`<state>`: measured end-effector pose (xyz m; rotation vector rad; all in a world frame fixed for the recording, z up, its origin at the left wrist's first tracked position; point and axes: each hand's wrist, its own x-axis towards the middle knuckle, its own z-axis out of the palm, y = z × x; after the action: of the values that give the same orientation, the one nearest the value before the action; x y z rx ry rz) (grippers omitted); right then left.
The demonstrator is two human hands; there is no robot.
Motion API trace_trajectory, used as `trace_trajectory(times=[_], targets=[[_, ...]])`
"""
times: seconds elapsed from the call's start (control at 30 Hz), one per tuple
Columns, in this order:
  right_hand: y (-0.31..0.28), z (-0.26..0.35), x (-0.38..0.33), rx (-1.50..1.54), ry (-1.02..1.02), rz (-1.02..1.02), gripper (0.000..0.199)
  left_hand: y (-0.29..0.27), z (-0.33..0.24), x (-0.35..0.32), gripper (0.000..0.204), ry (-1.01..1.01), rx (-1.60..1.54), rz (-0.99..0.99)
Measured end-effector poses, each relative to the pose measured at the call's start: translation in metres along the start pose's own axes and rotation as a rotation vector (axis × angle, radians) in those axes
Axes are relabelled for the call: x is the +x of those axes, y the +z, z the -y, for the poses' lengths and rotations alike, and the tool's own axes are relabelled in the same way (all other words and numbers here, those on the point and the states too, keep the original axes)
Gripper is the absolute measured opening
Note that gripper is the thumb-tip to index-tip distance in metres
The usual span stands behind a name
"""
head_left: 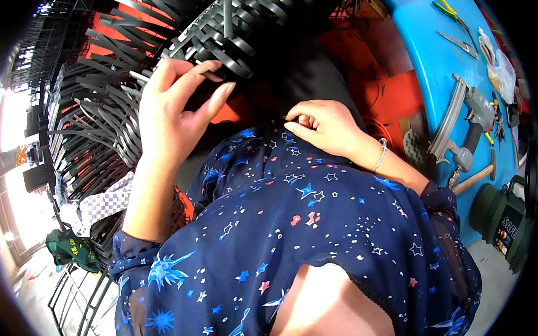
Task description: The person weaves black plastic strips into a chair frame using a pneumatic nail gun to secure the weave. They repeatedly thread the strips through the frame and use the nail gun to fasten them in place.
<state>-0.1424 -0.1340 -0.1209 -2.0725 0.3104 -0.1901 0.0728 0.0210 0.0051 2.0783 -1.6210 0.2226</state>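
My left hand [177,108] is raised beside a piece of weaving [217,45] made of flat, shiny black strips. Its fingertips are at the edge of a looped strip [236,65], while the thumb stands apart with nothing visible between. Low in front of my body, my right hand [325,125] is closed, fingers curled and thumb drawn in near the index finger. Whatever those fingers may pinch is hidden against dark cloth. Many loose black strip ends [108,112] fan out to the left of my left hand.
On the right, a blue table [413,31] bears a grey staple gun [475,125], scissors [460,44], yellow-green pliers [449,11], a plastic bag [502,75] and a wooden handle [473,179]. A dark green container [501,220] stands beside it. Checked cloth [104,207] hangs at left.
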Motion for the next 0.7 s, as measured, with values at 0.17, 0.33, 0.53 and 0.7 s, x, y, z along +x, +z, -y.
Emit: trace_trajectory(times=[0.17,0.33,0.53,0.7], targets=[[-0.001,0.000,-0.002,-0.004,-0.032,-0.047,0.016,0.021,0.007,-0.010,0.010,0.061,-0.184,-0.143],[-0.010,0.009,0.005,0.016,-0.102,-0.186,0.009,0.021,-0.010,-0.022,0.006,-0.350,-0.641,-0.134],[-0.069,0.040,0.075,-0.287,-0.750,-0.793,0.005,0.030,-0.006,-0.003,0.007,0.001,-0.261,-0.112],[-0.095,0.078,0.159,-0.304,-0.848,-0.910,0.012,0.047,-0.004,-0.007,0.005,-0.061,-0.447,-0.161]])
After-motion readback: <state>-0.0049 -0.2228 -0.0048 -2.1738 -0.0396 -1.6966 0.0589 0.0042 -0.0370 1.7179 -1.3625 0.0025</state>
